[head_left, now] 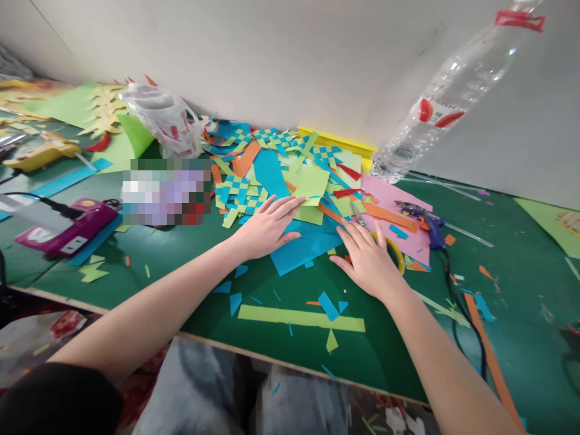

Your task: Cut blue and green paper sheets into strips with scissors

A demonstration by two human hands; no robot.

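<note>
My left hand [270, 228] lies with fingers stretched out over a blue paper sheet [303, 244] and the lower edge of a light green paper piece [308, 181]. My right hand [368, 258] is spread flat beside it, partly over scissors [399, 254] with a yellow handle; it does not grip them. Behind both hands is a heap of woven blue-and-green paper pieces [238, 188]. Red tassels [348, 172] and orange strips [390, 216] lie by a pink sheet [419, 199]. Nearer the edge is a long light green strip [301, 318].
A clear plastic bottle [453, 90] leans by the wall at right. A blue glue gun [435, 232] trails its black cord across the green table [512, 290]. On the left are a purple power socket [67, 229], a yellow glue gun [45, 151] and a bagged cup [165, 124].
</note>
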